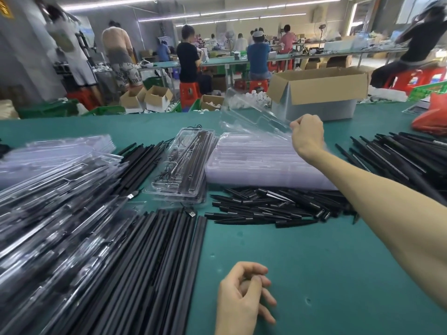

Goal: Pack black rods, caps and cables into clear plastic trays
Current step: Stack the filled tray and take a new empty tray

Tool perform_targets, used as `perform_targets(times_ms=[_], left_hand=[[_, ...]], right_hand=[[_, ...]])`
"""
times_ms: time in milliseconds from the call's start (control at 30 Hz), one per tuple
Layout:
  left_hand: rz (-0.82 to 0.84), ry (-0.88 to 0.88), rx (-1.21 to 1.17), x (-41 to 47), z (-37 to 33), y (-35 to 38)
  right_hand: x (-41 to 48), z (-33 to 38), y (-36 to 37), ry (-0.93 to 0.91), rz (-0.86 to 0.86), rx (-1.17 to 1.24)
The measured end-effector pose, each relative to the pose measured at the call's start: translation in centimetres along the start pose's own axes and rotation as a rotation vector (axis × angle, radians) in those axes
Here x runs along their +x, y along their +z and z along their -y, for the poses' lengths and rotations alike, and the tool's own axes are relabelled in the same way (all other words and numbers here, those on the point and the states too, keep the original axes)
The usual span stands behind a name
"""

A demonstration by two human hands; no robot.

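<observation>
Green table point(314, 274) fills a busy workroom; black rods point(157, 262) lie near left; right hand point(307, 139) pinches 1 clear tray point(251, 117) above the far stack point(254, 160); left hand point(244, 293) rests near, fingers loosely curled, holding nothing.

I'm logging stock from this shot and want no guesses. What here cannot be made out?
All in the head view:
1. Left hand: curled fingers hide the palm, so whether it holds anything is unclear.
2. Tray pinched by the right hand: clear plastic and blur hide its compartments.
3. Packed trays: glare, blur and the left edge hide their count.
4. Rods: partly behind the forearm, cut off by the right edge.
</observation>
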State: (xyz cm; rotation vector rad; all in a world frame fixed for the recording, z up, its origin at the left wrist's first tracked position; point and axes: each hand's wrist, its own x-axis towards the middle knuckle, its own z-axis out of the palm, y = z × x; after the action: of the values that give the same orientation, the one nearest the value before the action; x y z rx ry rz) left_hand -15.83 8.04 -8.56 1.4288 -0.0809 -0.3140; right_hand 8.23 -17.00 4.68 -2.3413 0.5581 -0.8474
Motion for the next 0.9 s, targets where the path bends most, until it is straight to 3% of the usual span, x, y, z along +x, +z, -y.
perform_targets(times_ms=[367,433,633,767,833,900], left_hand=[[0.037,-0.004,0.065,0.1,-0.2,-0.4],[0.033,-0.009,0.036,0.2,-0.2,-0.5],[0.005,0.02,-0.027,0.3,0.5,-0.3],[-0.058,0.056,0.025,0.0,1.5,0.0],[-0.126,0.139,0.135,0.9,1.1,0.6],[-0.186,0.335,0.335,3.1,-0.5,1.8]], right_hand=[[1.7,0.8,-0.4,0.023,-0.076,0.024],[1.3,0.9,-0.3,-0.091,-0.067,-0.028],[-2.4,-1.9,0.0,-0.658,0.071,-0.286],[-4.7,-4.3,-0.7,-0.876,0.167,-0.559],[-5.8,-5.2,-0.9,-0.96,0.173,-0.68],[-6.3,-5.9,-0.9,-1.022,0.232,-0.739]])
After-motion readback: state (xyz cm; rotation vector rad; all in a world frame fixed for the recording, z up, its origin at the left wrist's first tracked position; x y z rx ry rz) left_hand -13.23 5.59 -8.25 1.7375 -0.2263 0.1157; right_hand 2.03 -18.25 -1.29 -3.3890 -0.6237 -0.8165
